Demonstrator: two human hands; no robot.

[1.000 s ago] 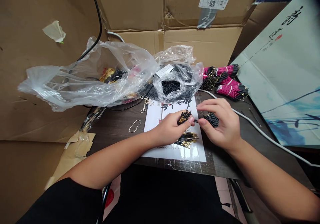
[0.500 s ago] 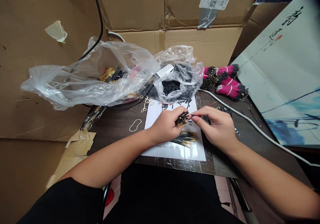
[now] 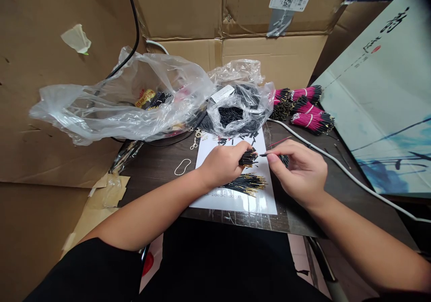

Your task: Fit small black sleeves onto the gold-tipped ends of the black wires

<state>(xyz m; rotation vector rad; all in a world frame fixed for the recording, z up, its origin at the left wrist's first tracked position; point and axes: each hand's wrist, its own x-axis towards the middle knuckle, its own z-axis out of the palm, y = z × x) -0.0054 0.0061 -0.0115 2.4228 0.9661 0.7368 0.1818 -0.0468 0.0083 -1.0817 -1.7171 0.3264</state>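
My left hand (image 3: 224,163) is closed around a bundle of thin black wires (image 3: 248,157) whose ends point to the right. Just right of that bundle, my right hand (image 3: 298,169) pinches a small black tube (image 3: 263,155) between thumb and forefinger, a little apart from the wire ends. Below my left hand, a pile of black wires with gold tips (image 3: 247,184) lies on a white sheet (image 3: 222,205). Loose short black tubes (image 3: 253,138) are scattered on the sheet's far part. More black wires (image 3: 283,160) show partly behind my right fingers.
A clear plastic bag of black tubes (image 3: 215,126) stands behind the sheet, with a larger crumpled bag (image 3: 111,113) to its left. Pink wire bundles (image 3: 308,121) lie back right. A white cable (image 3: 353,178) crosses the table's right side. Rubber bands (image 3: 182,167) lie left.
My right hand has drawn back to the right from the bundle, and the small black tube now shows at its fingertips. The bundle in my left hand has turned slightly.
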